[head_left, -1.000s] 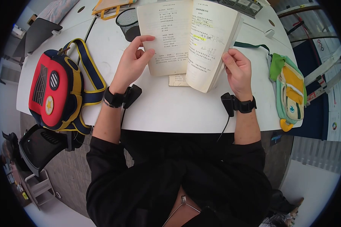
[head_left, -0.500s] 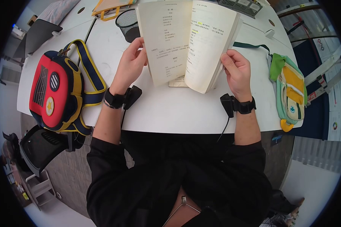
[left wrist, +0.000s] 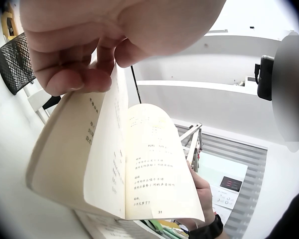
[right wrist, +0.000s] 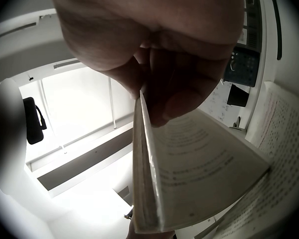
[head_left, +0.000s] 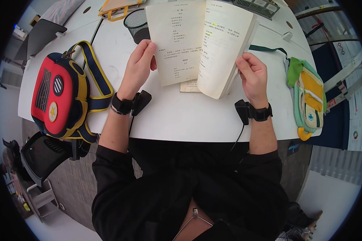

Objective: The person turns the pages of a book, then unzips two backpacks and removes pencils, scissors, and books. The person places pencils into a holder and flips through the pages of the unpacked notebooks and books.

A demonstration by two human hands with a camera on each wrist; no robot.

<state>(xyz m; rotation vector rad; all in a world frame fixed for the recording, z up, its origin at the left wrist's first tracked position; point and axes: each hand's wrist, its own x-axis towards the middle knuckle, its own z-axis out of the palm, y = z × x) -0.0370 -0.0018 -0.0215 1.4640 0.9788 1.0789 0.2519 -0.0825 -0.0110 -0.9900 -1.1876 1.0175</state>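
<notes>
An open book (head_left: 181, 44) is held up over the white table, its right page marked with yellow highlighter. My left hand (head_left: 137, 66) pinches the left page edge between thumb and fingers; in the left wrist view that hand (left wrist: 114, 35) has fingers behind the leaves. At the book's right edge my right hand (head_left: 251, 76) grips the thick block of pages, thumb in front. The right wrist view shows this hand (right wrist: 159, 55) above the page edges. Under the open book lies another printed booklet (head_left: 189, 86), mostly covered.
A red and navy backpack (head_left: 54, 96) stands at the left, a green and yellow bag (head_left: 309, 94) at the right. Behind the book are a black mesh holder (head_left: 136, 25) and a grey basket (head_left: 261, 7). The white table's (head_left: 181, 124) front edge is close to the body.
The left page now shows different text than a second ago. My left thumb and fingers have shifted on its edge, and the page's lower corner has risen since half a second ago. The right hand stays put.
</notes>
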